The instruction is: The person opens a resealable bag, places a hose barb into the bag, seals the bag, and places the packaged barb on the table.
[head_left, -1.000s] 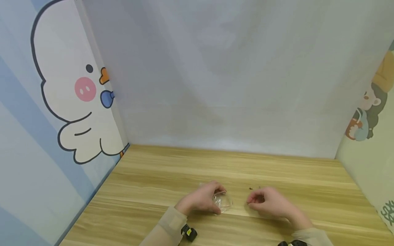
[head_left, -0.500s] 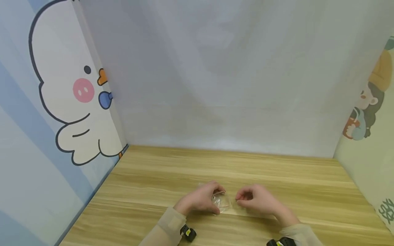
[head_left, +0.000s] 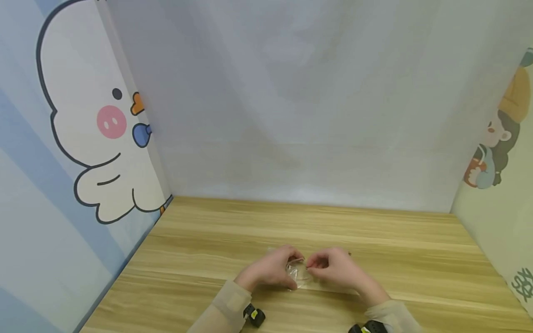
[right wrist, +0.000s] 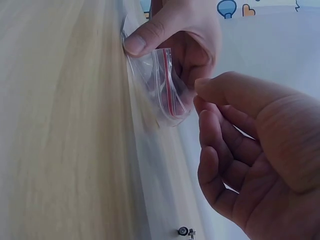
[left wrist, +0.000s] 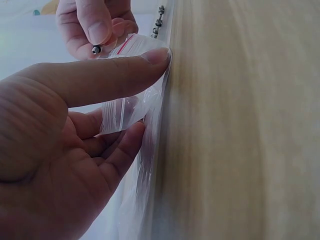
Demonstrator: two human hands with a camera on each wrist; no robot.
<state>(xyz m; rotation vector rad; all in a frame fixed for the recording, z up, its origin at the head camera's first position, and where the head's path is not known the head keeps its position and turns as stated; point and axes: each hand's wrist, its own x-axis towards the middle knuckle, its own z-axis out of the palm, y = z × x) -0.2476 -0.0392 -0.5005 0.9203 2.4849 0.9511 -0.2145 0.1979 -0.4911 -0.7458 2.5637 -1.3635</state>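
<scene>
A clear zip-lock bag with a red line along its mouth lies low over the table, its mouth spread and facing right. My left hand grips it, thumb on one side and fingers on the other. From the right, my right hand comes close to that mouth. Between its thumb and forefinger it pinches a small dark metal screw, whose end shows in the left wrist view. In the right wrist view the fingertips hide the screw.
Several more small dark screws lie on the wood-grain table beyond the right hand; the head view shows one screw beside the knuckles. A pale curtain rises behind the table, with printed cartoon panels at the sides.
My right hand has moved left with the pinched screw, from near the loose screws to the bag's mouth. The left hand and the bag have stayed almost in place.
</scene>
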